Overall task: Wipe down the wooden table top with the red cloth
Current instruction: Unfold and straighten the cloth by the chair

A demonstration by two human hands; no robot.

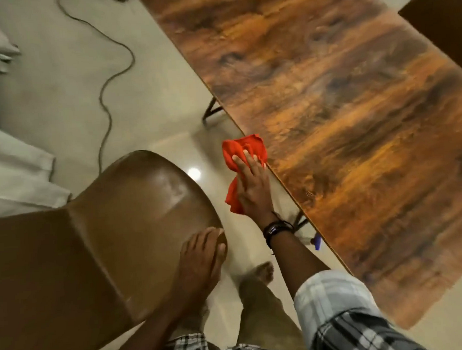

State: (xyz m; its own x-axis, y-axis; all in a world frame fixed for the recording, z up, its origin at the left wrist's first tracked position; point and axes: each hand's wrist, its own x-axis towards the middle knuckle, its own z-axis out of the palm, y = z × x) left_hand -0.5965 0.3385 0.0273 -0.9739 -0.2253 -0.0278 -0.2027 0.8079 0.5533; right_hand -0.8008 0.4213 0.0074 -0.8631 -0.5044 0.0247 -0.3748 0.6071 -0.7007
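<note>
The wooden table top [342,120] runs diagonally from the top centre to the lower right, dark brown with orange grain. The red cloth [243,154] is bunched at the table's near long edge, partly hanging off over the floor. My right hand [252,185] lies flat on the cloth with fingers spread, pressing it at the edge. My left hand [202,252] rests with fingers together on the front rim of a brown chair seat, holding nothing.
A brown plastic chair [107,234] stands left of the table, close to my legs. A cable [112,74] snakes over the tiled floor. White fabric [13,170] lies at the left. A dark box [441,22] sits at the table's far right. A small blue object [317,242] shows under the table edge.
</note>
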